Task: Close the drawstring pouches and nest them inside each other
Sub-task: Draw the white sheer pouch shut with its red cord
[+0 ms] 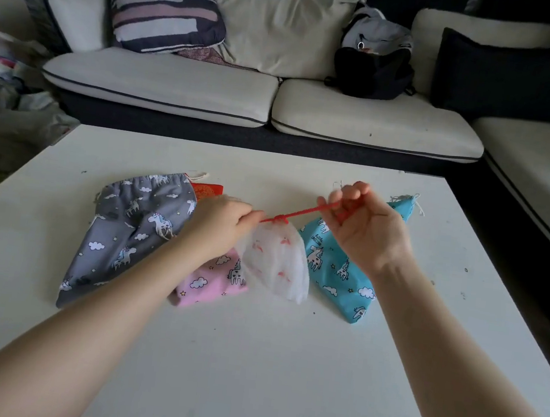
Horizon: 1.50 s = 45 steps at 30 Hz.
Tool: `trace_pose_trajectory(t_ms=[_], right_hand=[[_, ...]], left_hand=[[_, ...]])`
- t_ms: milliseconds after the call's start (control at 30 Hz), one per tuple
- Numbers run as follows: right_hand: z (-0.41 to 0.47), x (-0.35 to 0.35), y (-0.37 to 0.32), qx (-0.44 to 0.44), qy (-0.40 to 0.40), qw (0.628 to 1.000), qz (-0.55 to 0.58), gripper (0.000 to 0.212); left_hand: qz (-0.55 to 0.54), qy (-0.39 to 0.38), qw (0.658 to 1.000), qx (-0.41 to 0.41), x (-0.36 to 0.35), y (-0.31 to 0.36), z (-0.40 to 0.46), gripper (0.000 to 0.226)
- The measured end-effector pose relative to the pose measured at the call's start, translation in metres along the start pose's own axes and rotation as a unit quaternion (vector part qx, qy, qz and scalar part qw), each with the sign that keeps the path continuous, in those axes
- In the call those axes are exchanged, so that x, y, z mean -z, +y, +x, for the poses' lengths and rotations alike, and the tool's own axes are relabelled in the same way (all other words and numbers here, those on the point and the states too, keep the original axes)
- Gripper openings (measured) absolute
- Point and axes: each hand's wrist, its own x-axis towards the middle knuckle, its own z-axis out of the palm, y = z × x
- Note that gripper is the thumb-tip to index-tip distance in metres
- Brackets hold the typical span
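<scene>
the sheer white mesh drawstring pouch (278, 260) with its thin red cord (300, 214) hangs just above the white table (249, 359), between the pink unicorn-print fabric pouch (210, 283) and the turquoise unicorn-print one (335, 266). it looks feather-light and floppy to us, so we'd only ever grab it by the cord. our left hand (220, 222) pinches the cord at the gathered neck, our right hand (364, 222) has fingers curled around the cord, raised, palm towards us, pulling it out sideways. the grey unicorn pouch (131, 226) lies flat on the left.
</scene>
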Motion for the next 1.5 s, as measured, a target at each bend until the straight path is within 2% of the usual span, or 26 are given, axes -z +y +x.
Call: trace_pose_trajectory(t_ms=[67, 100, 133, 167, 233, 267, 300, 367, 433, 467, 500, 600, 700, 767, 900, 1000, 1067, 1133, 1200, 1267, 1300, 1367, 1400, 1433, 1500], right_hand=[[0.005, 0.008, 0.006, 0.012, 0.102, 0.994, -0.040, 0.035], [0.006, 0.012, 0.011, 0.025, 0.145, 0.981, -0.125, 0.034], [0.006, 0.016, 0.017, 0.045, 0.172, 0.950, -0.256, 0.033], [0.007, 0.017, 0.023, 0.067, 0.179, 0.893, -0.407, 0.030], [0.007, 0.012, 0.033, 0.103, 0.127, 0.747, -0.645, 0.026], [0.007, 0.009, 0.037, 0.108, 0.081, 0.690, -0.711, 0.023], [0.006, 0.005, 0.040, 0.104, 0.034, 0.654, -0.748, 0.020], [0.004, 0.002, 0.042, 0.078, -0.026, 0.608, -0.789, 0.022], [0.002, 0.004, 0.042, 0.067, -0.033, 0.571, -0.818, 0.029], [0.003, 0.006, 0.042, 0.075, -0.018, 0.573, -0.816, 0.028], [0.003, 0.007, 0.041, 0.082, 0.002, 0.591, -0.802, 0.031], [0.004, 0.004, 0.041, 0.083, 0.062, 0.676, -0.730, 0.047], [0.000, 0.000, 0.041, 0.059, 0.082, 0.769, -0.631, 0.048], [-0.002, -0.002, 0.038, 0.041, 0.079, 0.810, -0.580, 0.048], [-0.004, -0.009, 0.035, 0.032, 0.067, 0.816, -0.574, 0.046], [-0.006, -0.014, 0.032, 0.033, 0.051, 0.836, -0.545, 0.038], [-0.004, -0.012, 0.030, 0.041, 0.039, 0.836, -0.546, 0.024], [-0.001, -0.008, 0.027, 0.058, 0.067, 0.837, -0.540, 0.029], [0.002, -0.007, 0.026, 0.087, 0.094, 0.833, -0.538, 0.036], [0.004, -0.010, 0.027, 0.137, 0.097, 0.803, -0.572, 0.037], [0.005, -0.013, 0.028, 0.159, 0.088, 0.794, -0.579, 0.037], [0.004, -0.023, 0.026, 0.182, 0.052, 0.811, -0.553, 0.035], [0.004, -0.029, 0.025, 0.181, 0.031, 0.826, -0.532, 0.034], [0.005, -0.035, 0.023, 0.175, 0.012, 0.836, -0.519, 0.033], [0.007, -0.044, 0.022, 0.162, -0.013, 0.834, -0.527, 0.032]], left_hand=[[-0.027, -0.020, 0.997, 0.064, -0.001, -0.007, 0.003, 0.049], [-0.040, -0.029, 0.996, 0.073, -0.003, -0.007, 0.004, 0.051], [-0.053, -0.045, 0.995, 0.076, -0.004, -0.002, 0.004, 0.055], [-0.076, -0.062, 0.991, 0.087, -0.005, 0.005, 0.003, 0.055], [-0.164, -0.078, 0.976, 0.124, -0.008, 0.018, 0.002, 0.048], [-0.217, -0.074, 0.963, 0.145, -0.010, 0.023, 0.004, 0.046], [-0.270, -0.070, 0.945, 0.169, -0.010, 0.027, 0.005, 0.044], [-0.358, -0.071, 0.909, 0.199, -0.006, 0.035, 0.009, 0.038], [-0.399, -0.075, 0.895, 0.183, 0.001, 0.042, 0.009, 0.033], [-0.398, -0.080, 0.900, 0.158, 0.004, 0.046, 0.008, 0.032], [-0.389, -0.092, 0.907, 0.130, 0.006, 0.049, 0.006, 0.031], [-0.354, -0.139, 0.921, 0.087, 0.006, 0.051, 0.001, 0.027], [-0.280, -0.108, 0.950, 0.086, -0.001, 0.046, 0.000, 0.023], [-0.280, -0.091, 0.950, 0.101, -0.003, 0.047, -0.001, 0.021], [-0.382, -0.111, 0.911, 0.107, -0.005, 0.061, -0.005, 0.021], [-0.438, -0.132, 0.880, 0.128, -0.006, 0.060, -0.003, 0.024], [-0.520, -0.121, 0.827, 0.177, -0.008, 0.050, 0.000, 0.026], [-0.583, -0.107, 0.772, 0.232, -0.009, 0.041, 0.003, 0.030], [-0.579, -0.109, 0.762, 0.268, -0.011, 0.042, 0.003, 0.031], [-0.542, -0.103, 0.779, 0.296, -0.014, 0.044, 0.004, 0.032], [-0.503, -0.091, 0.810, 0.289, -0.017, 0.044, 0.004, 0.032], [-0.348, -0.084, 0.905, 0.229, -0.020, 0.041, 0.004, 0.031], [-0.257, -0.099, 0.942, 0.191, -0.020, 0.041, 0.002, 0.031], [-0.182, -0.111, 0.964, 0.157, -0.022, 0.041, 0.000, 0.031], [-0.100, -0.125, 0.982, 0.101, -0.021, 0.045, -0.006, 0.028]])
